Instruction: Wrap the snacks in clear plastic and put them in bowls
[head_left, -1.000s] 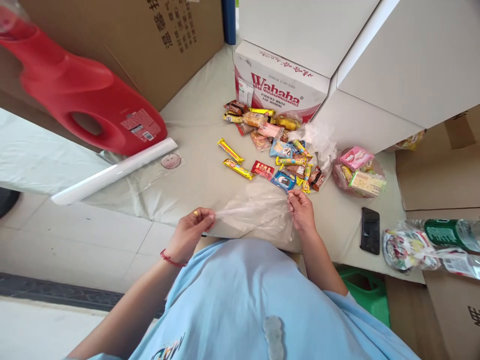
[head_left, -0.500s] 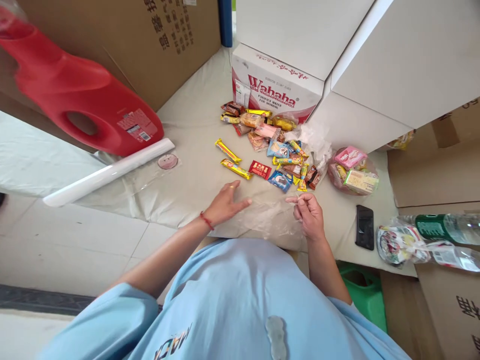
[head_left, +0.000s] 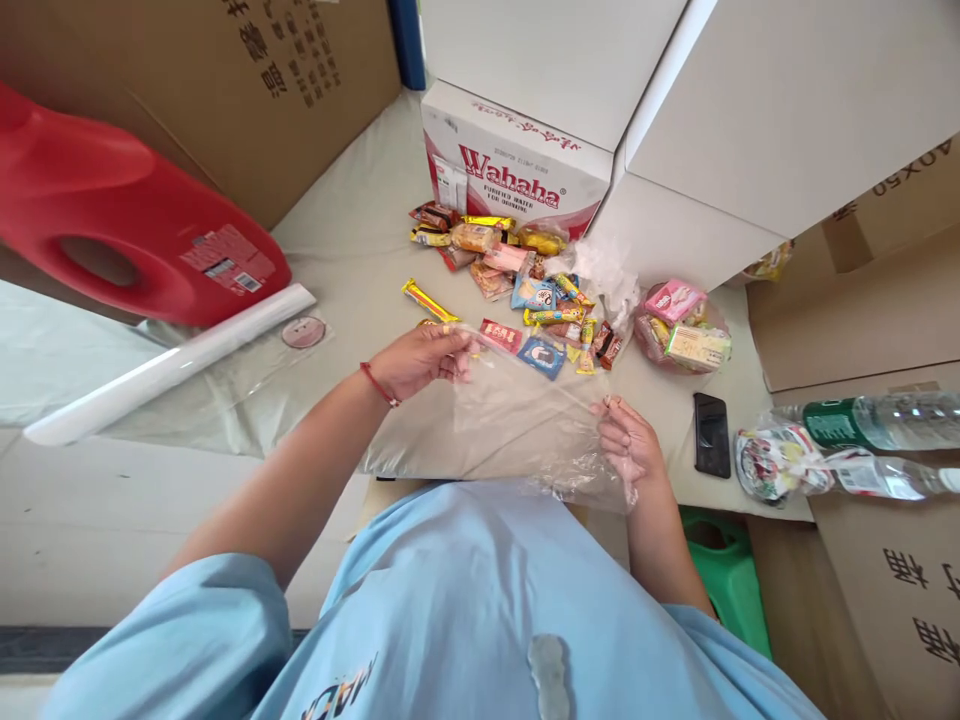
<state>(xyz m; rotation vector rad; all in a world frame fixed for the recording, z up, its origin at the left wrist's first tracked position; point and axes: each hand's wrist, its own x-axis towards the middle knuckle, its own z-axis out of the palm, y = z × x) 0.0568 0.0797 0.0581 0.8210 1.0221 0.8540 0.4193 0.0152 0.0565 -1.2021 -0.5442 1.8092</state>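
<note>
A clear plastic bag [head_left: 517,410] is stretched between my two hands near the table's front edge. My left hand [head_left: 429,360] pinches its left upper corner, fingers closed. On the other side my right hand [head_left: 628,438] is closed on the bag's right end, with film hanging over the fingers. Just beyond the bag lie a red snack packet [head_left: 501,335], partly seen through the film, and a blue snack packet [head_left: 542,355]. A yellow snack stick [head_left: 429,300] rests behind my left hand; another is mostly hidden by that hand. Several wrapped snacks [head_left: 553,315] form a heap farther back.
A Wahaha carton [head_left: 517,165] stands behind the heap. To the right are a bowl of snacks [head_left: 642,335], a black phone [head_left: 711,435] and lying plastic bottles [head_left: 885,422]. A red jug [head_left: 150,220] and a white roll [head_left: 172,365] occupy the left.
My left hand, open and empty before, has taken hold of the bag's left edge. The bag, lying low on the table earlier, is now raised and spread. The view has shifted slightly.
</note>
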